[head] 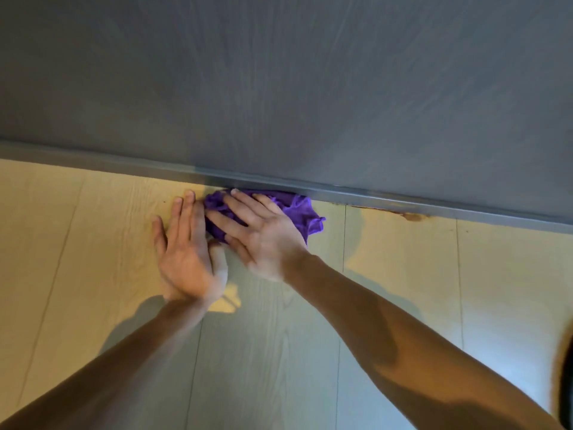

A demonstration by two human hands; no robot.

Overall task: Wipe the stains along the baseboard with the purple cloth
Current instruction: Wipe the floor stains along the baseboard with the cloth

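Observation:
The purple cloth (302, 211) lies bunched on the pale wood floor, pushed up against the grey baseboard (403, 198). My right hand (260, 231) presses flat on top of the cloth, fingers spread and pointing left toward the wall. Just left of the cloth, my left hand (186, 246) rests flat on the floor with straight fingers, its edge touching the cloth. A brown stain (409, 216) runs along the foot of the baseboard to the right of the cloth.
A grey wood-grain wall (279, 88) rises above the baseboard. Pale floor planks (403, 274) stretch left and right. A dark blurred object (566, 383) sits at the right edge of the view.

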